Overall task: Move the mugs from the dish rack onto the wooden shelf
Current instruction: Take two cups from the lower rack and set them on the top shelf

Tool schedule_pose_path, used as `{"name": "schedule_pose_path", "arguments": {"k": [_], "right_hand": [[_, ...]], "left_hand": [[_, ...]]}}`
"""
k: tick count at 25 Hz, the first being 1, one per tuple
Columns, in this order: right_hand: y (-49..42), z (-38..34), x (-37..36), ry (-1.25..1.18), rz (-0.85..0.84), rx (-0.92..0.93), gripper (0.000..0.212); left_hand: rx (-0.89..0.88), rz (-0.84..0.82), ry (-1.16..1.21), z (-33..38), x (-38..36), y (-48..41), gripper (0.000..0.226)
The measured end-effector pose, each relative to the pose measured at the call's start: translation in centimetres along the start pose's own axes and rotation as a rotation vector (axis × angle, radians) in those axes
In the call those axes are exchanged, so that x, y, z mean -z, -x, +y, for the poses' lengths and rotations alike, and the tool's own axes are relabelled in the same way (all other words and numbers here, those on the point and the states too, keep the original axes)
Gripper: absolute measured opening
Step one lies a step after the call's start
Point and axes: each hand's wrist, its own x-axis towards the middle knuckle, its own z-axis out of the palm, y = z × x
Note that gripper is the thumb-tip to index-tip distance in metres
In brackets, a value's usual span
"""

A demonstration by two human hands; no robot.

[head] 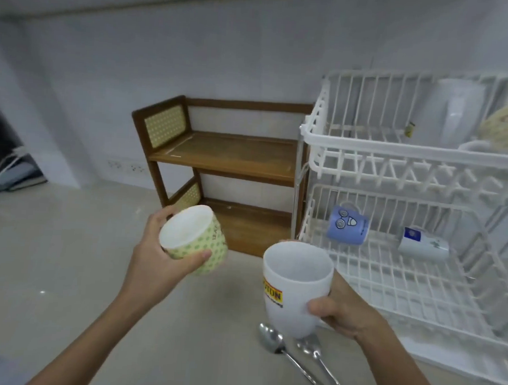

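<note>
**Inspector A:** Status, left to right. The wooden shelf [222,158] stands at the back of the counter [67,256], against the wall. Both its boards are bare, so nothing is delivered yet.

**Inspector B:** And the hands?

**Inspector A:** The left hand [158,252] has its fingers wrapped around a green-patterned mug [194,242], tilted, held in the air in front of the shelf's lower board. The right hand [343,312] grips a white mug with a yellow label [293,288], upright, above two spoons [297,359] lying on the counter near its front edge.

**Inspector B:** Remaining in the dish rack [410,159]?

**Inspector A:** On the lower tier, a blue mug [348,225] and, to its right, a white mug with a blue mark [423,244], both on their sides. The upper tier holds a pale vessel I cannot identify.

**Inspector B:** Assessment?

**Inspector A:** Two mugs in transit, two or more still to fetch, none placed. Roughly the first half underway.
</note>
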Motion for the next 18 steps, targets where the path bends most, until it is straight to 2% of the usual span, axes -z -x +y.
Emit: {"name": "schedule_pose_path", "arguments": {"k": [4,8,10,14,16,18], "right_hand": [[-7.1,0.1,-6.4,0.217,0.217,0.145,0.086],[-17.1,-4.8,-8.6,0.405,0.561,0.285,0.083],[-22.2,-7.0,-8.2,0.463,0.7,0.31,0.089],[-29.2,-8.2,-6.0,0.683,0.915,0.137,0.105],[-31.5,-8.0,-4.9,0.735,0.952,0.048,0.11],[-33.4,-8.4,-4.1,0.708,0.98,0.041,0.11]], "left_hand": [[-0.033,0.17,0.007,-0.5,4.3,-7.2,0.083],[-0.064,0.178,-0.047,0.9,6.1,-17.0,0.095],[-0.051,0.172,-0.095,0.8,6.0,-20.9,0.095],[-0.064,0.119,-0.175,-1.9,5.0,-24.7,0.085],[-0.053,0.095,-0.176,-3.2,4.6,-26.2,0.082],[-0.059,0.099,-0.176,-3.4,4.5,-28.0,0.084]]}}
